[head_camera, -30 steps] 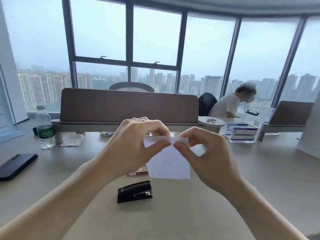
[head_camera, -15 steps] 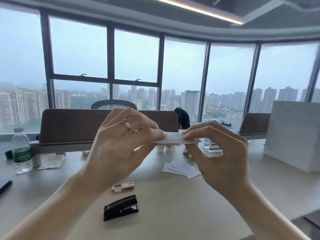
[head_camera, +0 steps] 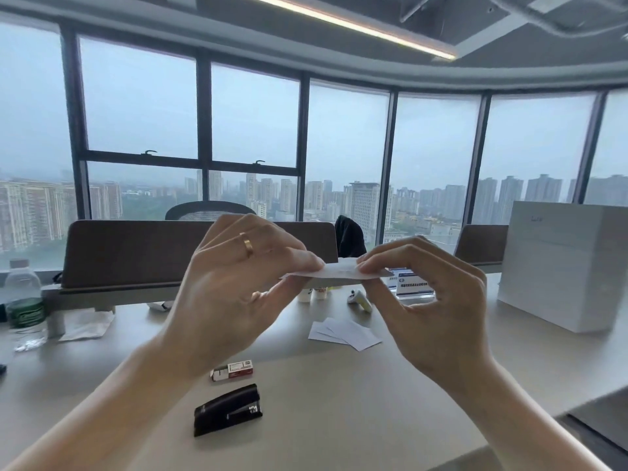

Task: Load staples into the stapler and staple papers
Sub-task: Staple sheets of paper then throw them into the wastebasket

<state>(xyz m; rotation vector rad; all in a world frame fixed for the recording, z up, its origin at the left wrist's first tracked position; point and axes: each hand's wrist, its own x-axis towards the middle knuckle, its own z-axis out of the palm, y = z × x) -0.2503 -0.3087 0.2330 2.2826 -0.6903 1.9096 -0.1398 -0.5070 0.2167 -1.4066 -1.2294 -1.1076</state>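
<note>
Head view: both hands are raised at mid-frame, pinching one paper (head_camera: pixel 339 271) held nearly flat and edge-on, its long axis running 9 to 3 o'clock. Left hand (head_camera: pixel 234 287) nips its left end, right hand (head_camera: pixel 431 300) its right end. Shut stapler (head_camera: pixel 227 410) lies on the desk (head_camera: pixel 356 402) at 6 o'clock from the paper, closer to the left hand, its mouth toward 3 o'clock. Staple box (head_camera: pixel 232 370) sits just beyond it; spare papers (head_camera: pixel 345 334) lie at 4 o'clock.
</note>
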